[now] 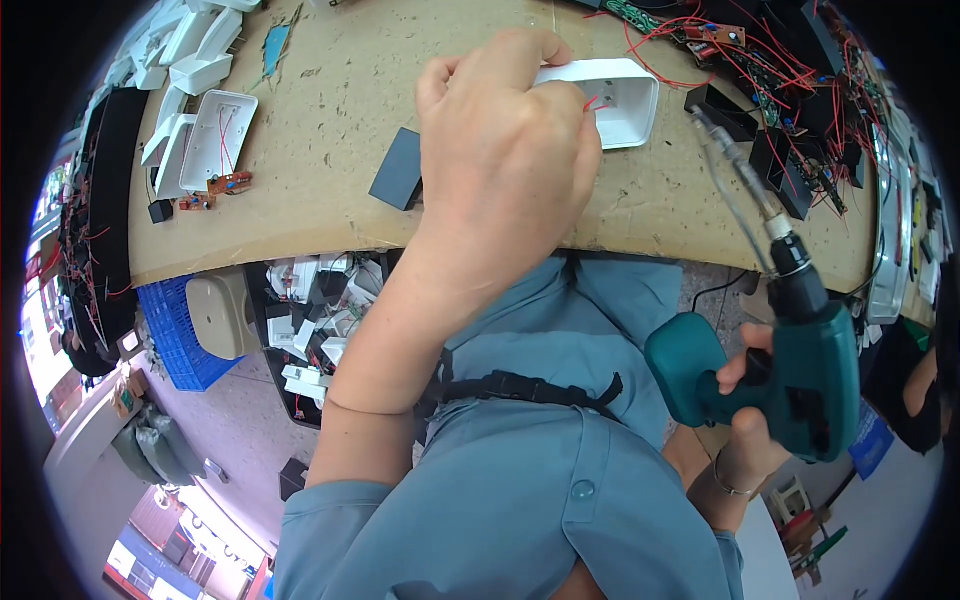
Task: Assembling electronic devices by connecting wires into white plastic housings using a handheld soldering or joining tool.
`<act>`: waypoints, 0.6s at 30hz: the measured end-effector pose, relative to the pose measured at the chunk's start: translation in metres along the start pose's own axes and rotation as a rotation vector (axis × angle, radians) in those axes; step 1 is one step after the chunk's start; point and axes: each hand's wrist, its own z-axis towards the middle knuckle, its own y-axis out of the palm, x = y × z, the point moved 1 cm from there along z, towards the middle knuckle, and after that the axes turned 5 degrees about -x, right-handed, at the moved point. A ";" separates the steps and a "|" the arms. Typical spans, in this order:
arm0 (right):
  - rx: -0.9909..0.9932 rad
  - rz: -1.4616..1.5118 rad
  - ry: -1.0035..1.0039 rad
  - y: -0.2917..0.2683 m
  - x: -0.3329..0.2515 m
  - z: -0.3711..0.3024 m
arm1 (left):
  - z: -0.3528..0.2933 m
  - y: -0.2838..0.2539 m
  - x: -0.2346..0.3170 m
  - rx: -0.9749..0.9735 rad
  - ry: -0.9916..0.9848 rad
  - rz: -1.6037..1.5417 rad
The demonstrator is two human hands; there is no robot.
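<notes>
— Where's the left hand (505, 150)?

— Up on the desk (330, 90), fingers curled around the near end of a white plastic housing (618, 98) with red wires showing inside. A black block (398, 170) lies just left of the wrist.

— And the right hand (748, 415)?

— Off the desk edge, wrapped tight around a teal cordless screwdriver (800, 350), its bit tilted up towards the housing, not touching it.

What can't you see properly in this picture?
Head view:
- White plastic housing: its near end is hidden under the left hand.
- Electric screwdriver bit: blurred, tip unclear.
- Circuit boards and red wires: too small and bent by the fisheye rim.
</notes>
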 end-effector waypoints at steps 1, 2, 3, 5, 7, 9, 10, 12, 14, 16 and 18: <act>0.001 0.000 0.001 0.002 0.001 0.000 | 0.001 0.001 0.000 -0.004 -0.005 0.026; -0.011 -0.008 0.015 0.004 0.003 -0.001 | 0.001 0.002 0.000 -0.006 -0.005 0.025; -0.024 -0.015 0.030 0.005 0.005 -0.002 | 0.001 0.003 0.000 -0.008 -0.003 0.059; -0.077 -0.009 0.027 0.004 0.008 -0.001 | 0.002 0.005 0.000 -0.011 -0.001 0.094; -0.110 -0.026 0.035 0.005 0.010 0.000 | 0.003 0.007 0.001 -0.009 0.022 0.130; -0.122 -0.027 0.026 0.006 0.012 -0.001 | 0.003 0.009 0.000 0.002 0.024 0.125; -0.132 -0.030 0.017 0.007 0.013 -0.001 | 0.004 0.010 -0.001 0.014 0.026 0.117; -0.149 -0.047 0.005 0.008 0.016 -0.002 | 0.004 0.008 0.003 -0.018 0.008 0.142; -0.166 -0.064 -0.006 0.008 0.020 -0.003 | 0.004 0.010 0.005 -0.050 -0.010 0.168; -0.200 -0.139 -0.086 0.007 0.024 -0.002 | 0.003 0.013 0.005 0.001 -0.017 0.158; -0.212 -0.171 -0.088 0.007 0.025 -0.001 | 0.003 0.015 0.005 0.011 -0.023 0.175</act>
